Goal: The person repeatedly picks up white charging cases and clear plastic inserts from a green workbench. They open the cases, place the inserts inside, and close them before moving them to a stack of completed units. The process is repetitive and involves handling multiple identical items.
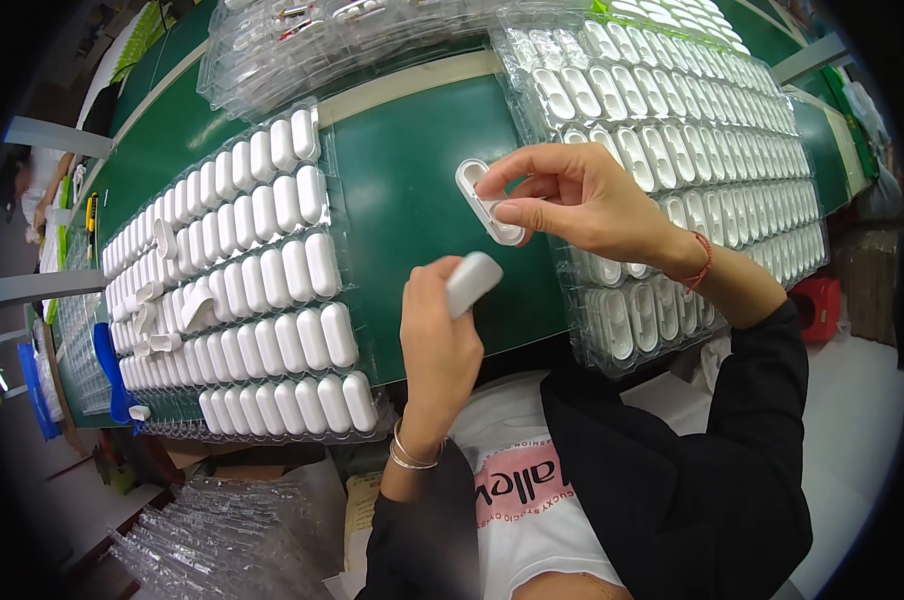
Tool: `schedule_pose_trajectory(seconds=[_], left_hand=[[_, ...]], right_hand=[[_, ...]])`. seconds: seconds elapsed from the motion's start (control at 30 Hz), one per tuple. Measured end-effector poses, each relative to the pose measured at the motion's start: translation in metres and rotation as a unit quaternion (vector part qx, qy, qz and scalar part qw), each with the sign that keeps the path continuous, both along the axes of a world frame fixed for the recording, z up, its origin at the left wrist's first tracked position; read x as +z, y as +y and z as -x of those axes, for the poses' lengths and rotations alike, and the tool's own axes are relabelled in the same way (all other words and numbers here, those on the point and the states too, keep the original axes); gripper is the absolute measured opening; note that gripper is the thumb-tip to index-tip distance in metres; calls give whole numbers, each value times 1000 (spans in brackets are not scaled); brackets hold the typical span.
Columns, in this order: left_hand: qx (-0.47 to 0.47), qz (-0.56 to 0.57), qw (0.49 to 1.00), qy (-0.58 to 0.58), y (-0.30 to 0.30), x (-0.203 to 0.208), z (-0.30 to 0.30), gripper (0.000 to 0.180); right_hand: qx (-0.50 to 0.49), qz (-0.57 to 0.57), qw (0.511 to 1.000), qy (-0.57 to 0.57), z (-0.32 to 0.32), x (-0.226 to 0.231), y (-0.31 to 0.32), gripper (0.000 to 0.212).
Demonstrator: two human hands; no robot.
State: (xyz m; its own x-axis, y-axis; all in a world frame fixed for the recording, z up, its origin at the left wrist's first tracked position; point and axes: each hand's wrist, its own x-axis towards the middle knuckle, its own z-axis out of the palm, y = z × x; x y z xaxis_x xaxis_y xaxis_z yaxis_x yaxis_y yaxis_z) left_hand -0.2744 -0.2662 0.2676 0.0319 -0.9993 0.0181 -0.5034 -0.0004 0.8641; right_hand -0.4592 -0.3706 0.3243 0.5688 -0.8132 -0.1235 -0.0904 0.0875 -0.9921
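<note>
Right hand (pixel 592 195): thumb and index clamped on an open white oblong shell (pixel 480 213), cavity side showing. The shell sits at those fingertips, tilted. Too small to tell if anything else is between the tips.

Left hand (pixel 437 335): fingers closed on a white rounded cover (pixel 474 283), smooth outside showing, sticking out to the right of the fingers. Hand a bit blurred. Cover is just below the right fingertips and the shell; the two parts are apart.

Green tabletop (pixel 402 150) shows beyond both sets of fingers.

Left of the left fingers: clear blister tray (pixel 334 190) with rows of white rounded pieces (pixel 322 265), domed side up. A few loose white pieces (pixel 197 302) lie across the rows, farther left.

Right of the right fingers, partly behind that hand and forearm: second clear tray (pixel 579 330), rows of open white shells (pixel 637 155), cavities up.

Past the fingers, at the far side of the table: a pile of clear plastic trays (pixel 272 50).
</note>
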Motion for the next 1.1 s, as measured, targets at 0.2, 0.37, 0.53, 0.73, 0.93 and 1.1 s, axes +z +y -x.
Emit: schedule_pose_trajectory(seconds=[0.2, 0.37, 0.53, 0.73, 0.93, 1.1], left_hand=[[38, -80, 887, 453, -13, 17, 3, 50], [8, -144, 793, 592, -8, 13, -7, 45], [42, -70, 835, 544, 2, 22, -8, 45], [17, 76, 889, 451, 5, 19, -3, 42], [25, 61, 893, 445, 4, 16, -3, 42], [18, 51, 885, 463, 5, 17, -3, 42]], right_hand=[[-4, 37, 999, -18, 0, -5, 3, 26], [21, 37, 999, -13, -1, -1, 5, 28], [21, 28, 999, -41, -4, -4, 11, 28], [23, 92, 995, -12, -8, -4, 18, 26], [10, 108, 994, -16, -9, -9, 20, 25], [6, 123, 992, -31, -9, -10, 21, 24]])
